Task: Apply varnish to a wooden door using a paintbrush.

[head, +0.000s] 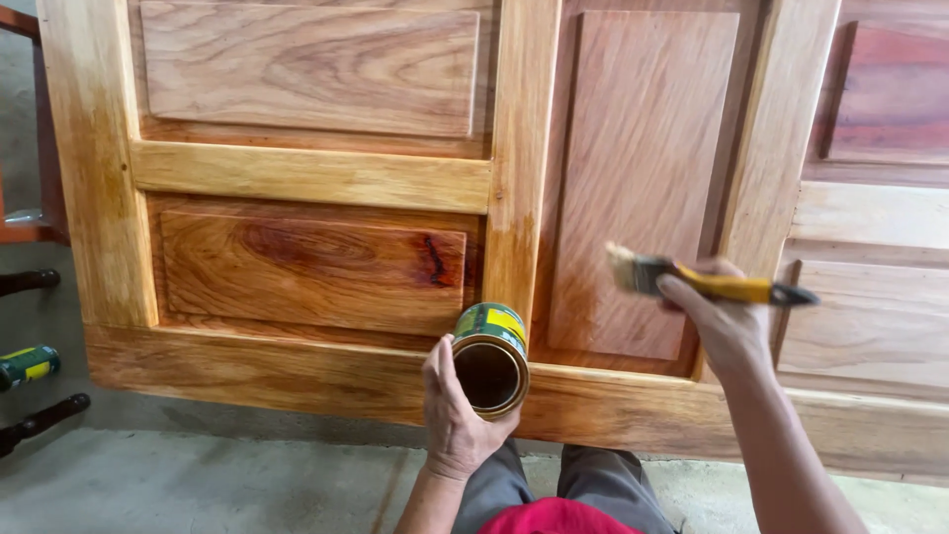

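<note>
My left hand [457, 410] grips an open green and yellow tin can [490, 354], tilted so its dark inside faces me. My right hand [727, 321] holds a paintbrush [692, 280] with a yellow and black handle, bristles pointing left, in the air. Both hands are in front of a wooden panelled door [326, 178] lying flat. The door's left panels look glossy and darker; the tall right panel [643, 168] looks paler and matt. The brush hovers over the lower part of that right panel without clearly touching it.
A second, unfinished wooden door [875, 247] lies to the right. On the concrete floor [198, 480] at left lie another green and yellow can [28, 365] and dark turned legs [40, 420]. My knees, in grey trousers [554, 485], sit below the door's edge.
</note>
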